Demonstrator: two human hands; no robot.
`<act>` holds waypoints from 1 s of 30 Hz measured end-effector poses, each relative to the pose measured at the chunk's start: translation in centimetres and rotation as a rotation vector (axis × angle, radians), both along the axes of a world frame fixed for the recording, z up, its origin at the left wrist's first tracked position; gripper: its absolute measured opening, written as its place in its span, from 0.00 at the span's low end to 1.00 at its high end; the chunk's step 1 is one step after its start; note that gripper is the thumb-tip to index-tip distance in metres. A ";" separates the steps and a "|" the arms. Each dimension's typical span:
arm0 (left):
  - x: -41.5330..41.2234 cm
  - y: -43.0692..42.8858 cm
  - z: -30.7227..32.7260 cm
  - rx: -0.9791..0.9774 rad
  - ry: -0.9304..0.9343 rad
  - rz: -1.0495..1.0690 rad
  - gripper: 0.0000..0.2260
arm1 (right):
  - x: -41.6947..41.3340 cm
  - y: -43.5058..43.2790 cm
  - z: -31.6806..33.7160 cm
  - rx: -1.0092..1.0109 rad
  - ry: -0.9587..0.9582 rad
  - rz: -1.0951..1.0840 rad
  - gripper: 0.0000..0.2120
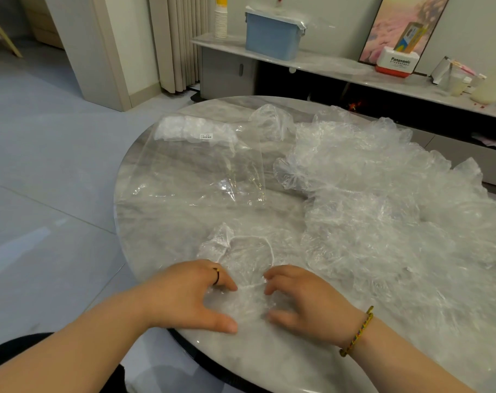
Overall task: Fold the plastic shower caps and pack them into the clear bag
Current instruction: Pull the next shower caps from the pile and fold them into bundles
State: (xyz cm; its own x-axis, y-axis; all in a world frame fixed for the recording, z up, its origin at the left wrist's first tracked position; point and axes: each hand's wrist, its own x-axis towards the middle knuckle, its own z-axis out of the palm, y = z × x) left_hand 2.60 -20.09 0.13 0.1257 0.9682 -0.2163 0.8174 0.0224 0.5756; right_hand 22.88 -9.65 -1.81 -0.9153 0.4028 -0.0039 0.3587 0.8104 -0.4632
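The shower cap lies flat by the table edge. Left hand and right hand set bent fingers on it — pinching or pressing, I cannot tell — to fold it.

Shower cap between the fingers — thin, crinkled, translucent plastic. Clear bag beyond the fingertips — smooth glossy film. Table: polished marble-look surface.
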 end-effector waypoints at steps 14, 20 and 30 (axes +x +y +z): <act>0.5 1.9 -1.5 0.086 -0.228 0.442 0.13 | -2.0 0.5 0.5 -0.240 0.231 -0.527 0.18; 0.5 2.7 -2.0 0.128 -0.221 0.597 0.10 | -1.9 0.6 0.6 -0.176 0.177 -0.470 0.11; 2.3 3.0 -2.6 0.692 0.425 0.196 0.15 | -2.0 1.0 -0.3 0.039 -0.002 -0.526 0.09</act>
